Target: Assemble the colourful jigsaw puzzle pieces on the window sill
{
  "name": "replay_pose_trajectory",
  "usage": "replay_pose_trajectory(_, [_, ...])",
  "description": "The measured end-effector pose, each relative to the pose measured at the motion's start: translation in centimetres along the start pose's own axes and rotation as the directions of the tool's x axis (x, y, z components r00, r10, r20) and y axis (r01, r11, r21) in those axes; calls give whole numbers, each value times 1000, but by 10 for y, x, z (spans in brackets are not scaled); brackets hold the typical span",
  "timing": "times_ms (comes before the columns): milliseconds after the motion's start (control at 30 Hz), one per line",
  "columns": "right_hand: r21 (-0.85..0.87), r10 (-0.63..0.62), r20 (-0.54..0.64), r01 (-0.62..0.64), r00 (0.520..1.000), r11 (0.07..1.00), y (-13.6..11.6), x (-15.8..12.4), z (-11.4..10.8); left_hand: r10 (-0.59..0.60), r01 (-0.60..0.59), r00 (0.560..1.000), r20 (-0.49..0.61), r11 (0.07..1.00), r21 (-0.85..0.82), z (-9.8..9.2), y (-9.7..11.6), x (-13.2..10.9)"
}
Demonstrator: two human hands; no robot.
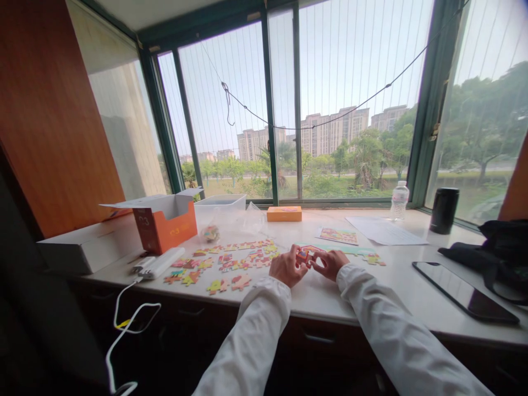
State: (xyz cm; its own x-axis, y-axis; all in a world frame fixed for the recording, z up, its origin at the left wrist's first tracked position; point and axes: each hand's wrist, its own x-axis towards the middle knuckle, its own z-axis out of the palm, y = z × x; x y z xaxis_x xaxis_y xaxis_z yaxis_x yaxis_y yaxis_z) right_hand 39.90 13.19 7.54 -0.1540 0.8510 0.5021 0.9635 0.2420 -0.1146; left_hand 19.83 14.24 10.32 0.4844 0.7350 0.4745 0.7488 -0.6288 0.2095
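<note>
My left hand is closed with its fingertips on a red-and-blue jigsaw puzzle piece, just above the white tabletop. My right hand pinches at the right side of the red pieces, its thumb and fingers close to my left fingertips. How many pieces lie between the hands is hard to make out. Behind the hands runs a partly joined strip of puzzle, pale green and blue, ending at the right in yellow-green pieces. Loose jigsaw pieces in red, yellow and pink spread to the left of my left hand.
An orange box, a clear plastic bin and a white power strip stand at left. A small orange box and a picture card lie behind. Paper, a bottle, a black tumbler and a tablet are right.
</note>
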Motion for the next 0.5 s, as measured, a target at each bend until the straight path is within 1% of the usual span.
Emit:
replay_pose_trajectory(267, [6,-11,-29,12,1000,1000,-5,-2,-7,-1,1,1000,8,1000,11,2,-1,1])
replay_pose_trajectory(500, [14,-14,-12,15,1000,1000,-1,-2,-3,-2,2,1000,20,1000,-10,1,-1,1])
